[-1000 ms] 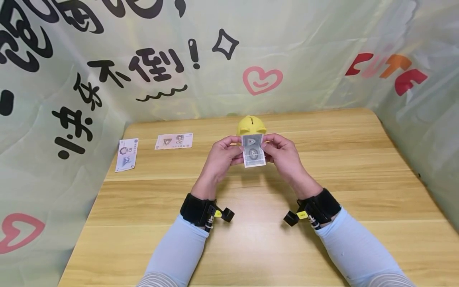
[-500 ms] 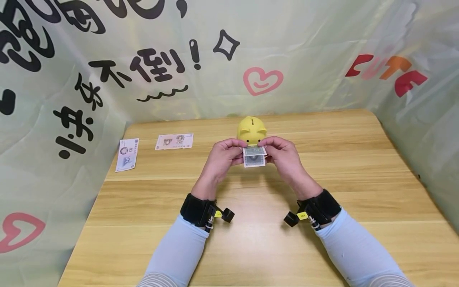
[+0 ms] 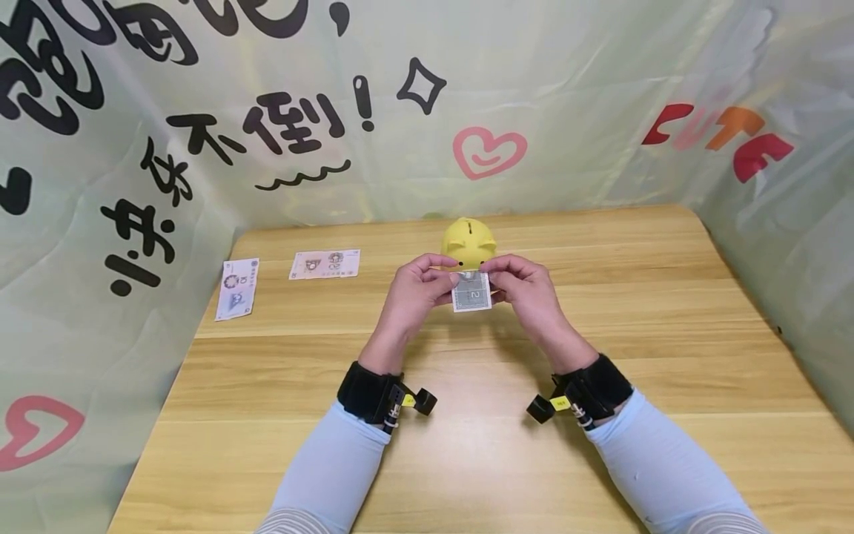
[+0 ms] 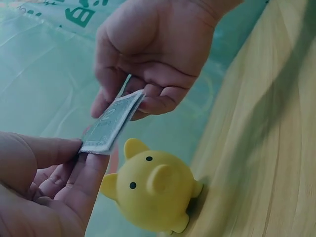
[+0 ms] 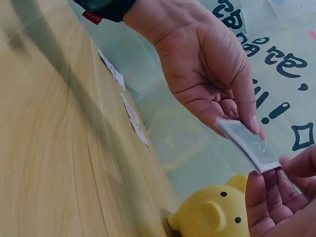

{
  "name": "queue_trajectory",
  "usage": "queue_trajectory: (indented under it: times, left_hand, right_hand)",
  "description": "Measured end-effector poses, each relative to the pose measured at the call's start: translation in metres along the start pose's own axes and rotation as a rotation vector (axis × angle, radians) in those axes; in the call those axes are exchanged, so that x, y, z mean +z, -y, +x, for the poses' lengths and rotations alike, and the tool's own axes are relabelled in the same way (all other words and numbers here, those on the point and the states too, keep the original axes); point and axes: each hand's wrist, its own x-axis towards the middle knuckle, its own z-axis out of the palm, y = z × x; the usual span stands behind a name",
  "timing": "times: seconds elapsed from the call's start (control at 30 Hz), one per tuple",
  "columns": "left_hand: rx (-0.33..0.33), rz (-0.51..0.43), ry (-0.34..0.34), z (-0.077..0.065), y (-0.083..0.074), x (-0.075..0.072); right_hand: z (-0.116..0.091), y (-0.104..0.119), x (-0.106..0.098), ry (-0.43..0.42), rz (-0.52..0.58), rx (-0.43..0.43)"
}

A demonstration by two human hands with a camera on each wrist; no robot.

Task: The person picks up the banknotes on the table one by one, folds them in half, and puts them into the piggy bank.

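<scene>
Evidently the step in hand is a fold: the grey-green note (image 3: 472, 296) looks doubled over, its layers slightly apart along one edge in the left wrist view. It is held up off the table (image 3: 460, 482), in front of the yellow piggy bank (image 3: 469, 236); the left hand (image 3: 417, 286) pinches one side and the right hand (image 3: 527, 288) the other, thumbs against fingers. To do this well, square the layers' edges first, then run both thumbs outward from the middle along the bend for a straight, sharp crease. A light, even pinch should serve best, since thin paper likely skews or springs open if one side slips.
</scene>
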Motion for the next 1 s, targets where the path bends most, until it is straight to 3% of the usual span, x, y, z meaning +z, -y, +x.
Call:
queue_trajectory:
  times: [0.2,0.4,0.67,0.87,1.0]
  left_hand:
    - [0.03,0.106,-0.015,-0.003,0.002,0.006]
    - [0.005,0.182,0.014,-0.002,0.006,0.013]
    - [0.02,0.254,-0.051,-0.004,0.006,0.015]
    - [0.063,0.204,-0.153,-0.002,0.007,0.012]
    - [0.063,0.102,-0.142,0.0,0.007,0.008]
  right_hand:
    - [0.0,-0.003,0.002,-0.009,-0.114,0.022]
    - [0.001,-0.006,0.006,-0.031,-0.224,-0.005]
    - [-0.001,-0.008,0.007,-0.034,-0.209,0.016]
    - [-0.002,-0.01,0.013,0.092,-0.122,0.059]
    - [-0.004,-0.009,0.015,0.105,-0.083,0.094]
